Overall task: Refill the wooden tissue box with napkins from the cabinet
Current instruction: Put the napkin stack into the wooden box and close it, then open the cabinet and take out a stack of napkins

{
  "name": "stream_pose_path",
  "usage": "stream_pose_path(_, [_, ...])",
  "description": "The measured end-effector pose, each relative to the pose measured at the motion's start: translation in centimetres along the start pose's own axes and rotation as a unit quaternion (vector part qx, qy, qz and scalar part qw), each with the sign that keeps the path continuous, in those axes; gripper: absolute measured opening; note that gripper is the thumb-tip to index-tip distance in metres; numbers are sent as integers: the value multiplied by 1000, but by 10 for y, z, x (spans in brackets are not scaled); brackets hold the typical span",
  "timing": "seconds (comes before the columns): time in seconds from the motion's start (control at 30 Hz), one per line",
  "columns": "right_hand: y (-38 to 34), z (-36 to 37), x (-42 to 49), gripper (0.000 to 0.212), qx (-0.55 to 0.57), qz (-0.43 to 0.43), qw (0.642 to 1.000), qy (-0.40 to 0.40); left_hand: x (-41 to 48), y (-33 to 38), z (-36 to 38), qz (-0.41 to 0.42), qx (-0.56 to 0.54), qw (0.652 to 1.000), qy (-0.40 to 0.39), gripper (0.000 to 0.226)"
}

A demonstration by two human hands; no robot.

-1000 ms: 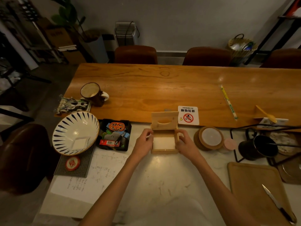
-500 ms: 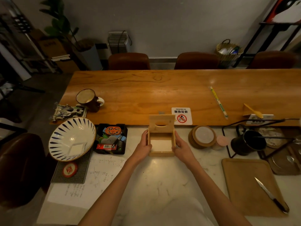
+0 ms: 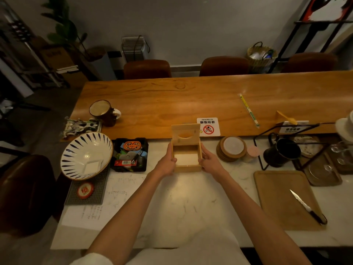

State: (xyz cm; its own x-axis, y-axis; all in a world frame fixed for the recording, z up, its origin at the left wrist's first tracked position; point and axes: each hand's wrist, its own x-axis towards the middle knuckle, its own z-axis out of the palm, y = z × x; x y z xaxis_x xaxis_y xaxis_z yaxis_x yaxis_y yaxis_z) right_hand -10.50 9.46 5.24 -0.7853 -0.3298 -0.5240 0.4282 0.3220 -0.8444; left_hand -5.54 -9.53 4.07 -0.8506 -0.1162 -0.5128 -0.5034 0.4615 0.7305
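Note:
The small wooden tissue box (image 3: 188,168) stands on the white marble counter, in the middle of the view. Its hinged lid (image 3: 185,134), with an oval slot, is tilted up at the back. White napkins (image 3: 186,159) lie flat inside. My left hand (image 3: 167,163) grips the box's left wall and my right hand (image 3: 209,161) grips its right wall. No cabinet is in view.
Left of the box are a black tray of small items (image 3: 130,154) and a blue-striped bowl (image 3: 86,155). To the right sit stacked coasters (image 3: 232,149), a dark pitcher (image 3: 280,154), and a wooden board (image 3: 284,199) with a knife (image 3: 306,207). A no-smoking sign (image 3: 208,127) lies behind.
My hands shifted from the box's top edges to clasp its two sides. The view has tilted up slightly. The box has stayed in place with its lid up.

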Motion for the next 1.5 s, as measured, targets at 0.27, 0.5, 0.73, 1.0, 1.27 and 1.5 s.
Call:
stream_pose_path(0.27, [24, 7, -16, 58, -32, -74, 996, -32, -24, -9, 27, -16, -21, 999, 41, 68])
stream_pose_path(0.5, [85, -18, -57, 63, -404, -65, 912, 38, -83, -35, 69, -51, 224, 956, 182, 59])
stream_pose_path(0.73, [160, 1, -112, 72, -529, 40, 847, 36, -135, -106, 115, -103, 304, 946, 34, 74])
stream_pose_path(1.0, [174, 29, -140, 79, -509, 52, 855, 84, -155, -127, 128, -82, 320, 940, 86, 75])
stream_pose_path(1.27, [194, 34, -139, 73, -545, 8, 827, 137, -159, -151, 145, -10, 366, 917, 161, 81])
stream_pose_path(1.5, [224, 46, -132, 63, -532, -129, 794, 264, -142, -177, 167, 72, 391, 870, 291, 70])
